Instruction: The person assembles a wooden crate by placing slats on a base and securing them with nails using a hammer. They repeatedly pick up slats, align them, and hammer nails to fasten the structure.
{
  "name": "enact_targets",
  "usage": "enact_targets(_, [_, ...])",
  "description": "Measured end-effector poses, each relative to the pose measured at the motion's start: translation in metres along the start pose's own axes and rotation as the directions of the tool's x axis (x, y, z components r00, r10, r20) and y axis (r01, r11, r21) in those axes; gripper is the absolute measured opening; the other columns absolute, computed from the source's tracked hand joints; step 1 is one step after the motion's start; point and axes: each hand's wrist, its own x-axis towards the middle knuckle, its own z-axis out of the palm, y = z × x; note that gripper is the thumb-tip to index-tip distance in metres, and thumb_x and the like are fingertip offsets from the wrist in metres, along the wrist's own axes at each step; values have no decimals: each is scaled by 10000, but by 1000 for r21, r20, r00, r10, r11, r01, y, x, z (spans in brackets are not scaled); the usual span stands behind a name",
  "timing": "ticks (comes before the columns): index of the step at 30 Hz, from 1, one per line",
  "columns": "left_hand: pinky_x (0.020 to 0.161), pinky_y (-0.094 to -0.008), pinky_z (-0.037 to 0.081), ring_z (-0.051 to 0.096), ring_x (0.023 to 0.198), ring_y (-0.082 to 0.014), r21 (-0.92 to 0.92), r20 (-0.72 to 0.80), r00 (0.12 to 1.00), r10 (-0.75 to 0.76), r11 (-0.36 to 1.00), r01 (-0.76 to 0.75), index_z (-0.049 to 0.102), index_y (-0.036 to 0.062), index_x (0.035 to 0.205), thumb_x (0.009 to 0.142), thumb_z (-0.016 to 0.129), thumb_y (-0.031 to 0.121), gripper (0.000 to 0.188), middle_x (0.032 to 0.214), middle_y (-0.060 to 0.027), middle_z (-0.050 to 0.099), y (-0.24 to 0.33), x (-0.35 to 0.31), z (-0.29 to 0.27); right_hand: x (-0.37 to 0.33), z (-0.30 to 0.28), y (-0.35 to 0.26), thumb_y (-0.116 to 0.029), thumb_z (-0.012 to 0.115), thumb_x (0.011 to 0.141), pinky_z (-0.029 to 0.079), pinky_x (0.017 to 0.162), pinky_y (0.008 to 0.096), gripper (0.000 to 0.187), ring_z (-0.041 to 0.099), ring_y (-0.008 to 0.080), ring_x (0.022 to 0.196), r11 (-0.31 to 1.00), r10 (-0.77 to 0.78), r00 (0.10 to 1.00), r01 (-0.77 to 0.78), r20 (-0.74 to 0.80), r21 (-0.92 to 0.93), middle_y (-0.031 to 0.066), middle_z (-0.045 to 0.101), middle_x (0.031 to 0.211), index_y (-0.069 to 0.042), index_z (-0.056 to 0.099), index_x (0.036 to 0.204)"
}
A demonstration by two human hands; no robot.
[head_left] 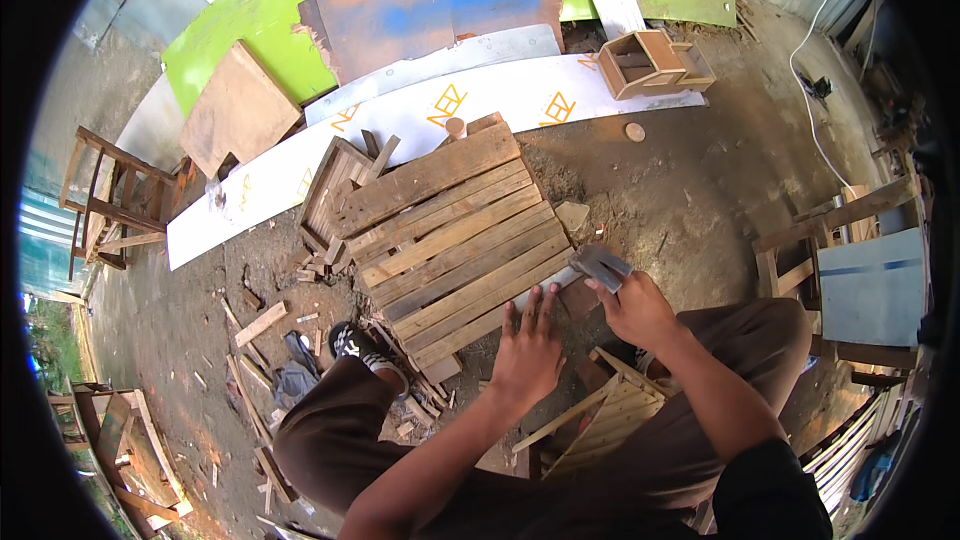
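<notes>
- A grey metal tool, apparently a hammer, is grasped by the right hand.
- A pale strip along the slatted wooden bench's near edge is touched by the left hand's spread fingers.
- Fitting seems underway; steadying is called for.
- Orange lettering is borne by the white sheet.

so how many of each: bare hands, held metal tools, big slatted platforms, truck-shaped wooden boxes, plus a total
Bare hands, left hand and right hand: 2
Held metal tool: 1
Big slatted platform: 1
Truck-shaped wooden box: 1
Total: 5
</notes>
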Motion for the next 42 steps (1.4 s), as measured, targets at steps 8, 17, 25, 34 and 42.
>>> enact_targets(8, [1201, -689, 292, 224, 1586, -431, 39, 21, 1000, -7, 999, 6, 723, 7, 1231, 894, 763, 402, 521, 1712, -247, 226, 5, -1, 3, 1, -9, -12, -118, 620, 1042, 557, 813, 468, 247, 672, 500, 973, 947, -190, 943, 249, -272, 204, 296, 697, 1072, 41, 625, 1231])
enact_targets(17, [1218, -664, 293, 226, 1590, -418, 59, 22, 1000, 10, 998, -11, 714, 25, 1242, 914, 745, 391, 493, 1718, -240, 217, -1, 0, 5, -2, 3, -2, -136, 611, 1050, 548, 842, 486, 246, 679, 496, 991, 991, 103, 992, -109, 67, 81, 272, 707, 1066, 30, 615, 1232])
enact_targets(25, [1230, -623, 314, 278, 1583, -381, 110, -29, 999, -34, 993, 37, 728, 60, 1222, 945, 713, 355, 405, 1725, -218, 227, 6, -4, 13, 8, 5, 12, -189, 662, 1037, 563, 761, 475, 357, 736, 424, 885, 956, -4, 983, 59, -186, 288, 239, 735, 949, 8, 590, 1326])
enact_targets(34, [986, -407, 492, 596, 1276, -220, -190, -478, 878, -2, 977, -101, 749, 107, 1142, 852, 694, 84, 296, 1142, 21, 765, -54, 20, 18, 36, 18, 14, -159, 747, 996, 450, 483, 294, 226, 541, 89, 529, 639, 457, 890, -332, 5, 694, 16, 593, 708, -17, 613, 1110])
enact_targets(42, [985, -435, 410, 572, 1193, -241, -186, -492, 870, -1, 977, -103, 751, 220, 1120, 884, 801, 231, 242, 1235, 84, 691, -64, 29, 18, 43, 36, 15, -160, 773, 979, 470, 525, 269, 231, 574, 99, 582, 626, 454, 886, -392, 95, 674, 32, 638, 773, -4, 640, 1086])
